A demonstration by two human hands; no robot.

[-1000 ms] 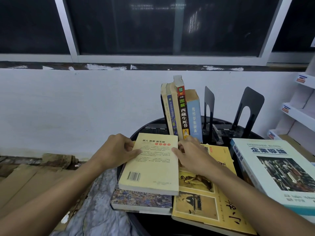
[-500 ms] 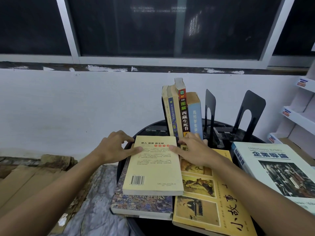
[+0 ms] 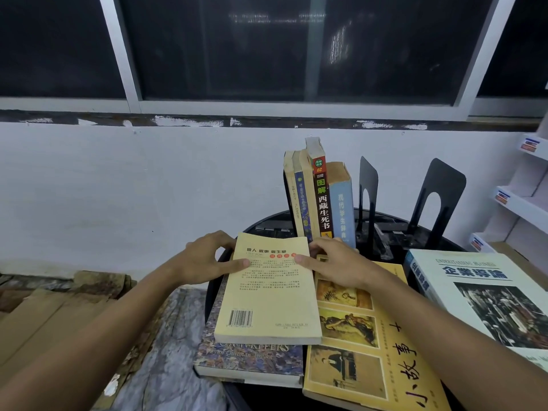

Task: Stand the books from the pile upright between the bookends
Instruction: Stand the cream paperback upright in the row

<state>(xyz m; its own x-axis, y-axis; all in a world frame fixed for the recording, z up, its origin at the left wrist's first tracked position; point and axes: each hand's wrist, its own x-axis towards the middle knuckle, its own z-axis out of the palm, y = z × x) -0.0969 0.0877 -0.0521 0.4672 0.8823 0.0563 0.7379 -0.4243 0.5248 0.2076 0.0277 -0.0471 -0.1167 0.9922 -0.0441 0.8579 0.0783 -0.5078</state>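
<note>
A pale yellow paperback (image 3: pixel 268 295) lies back cover up on top of a purple-patterned book (image 3: pixel 249 361). My left hand (image 3: pixel 207 258) grips its far left edge, thumb on the cover. My right hand (image 3: pixel 335 262) grips its far right edge the same way. Under my right forearm lies a large yellow picture book (image 3: pixel 367 348). Several books (image 3: pixel 321 197) stand upright at the back of the round black table (image 3: pixel 212 280). Just right of them a black bookend (image 3: pixel 367 197) stands, and a second black bookend (image 3: pixel 437 200) stands further right.
A thick white-covered book (image 3: pixel 486 295) lies at the table's right. White shelving (image 3: pixel 522 200) stands at the far right. The white wall and dark window are close behind the table. Cardboard and a grey sheet (image 3: pixel 160 345) cover the floor to the left.
Both hands have stayed on the pale yellow paperback's far edges while it slid slightly away from me; my thumbs now press on its cover. The view has tilted slightly.
</note>
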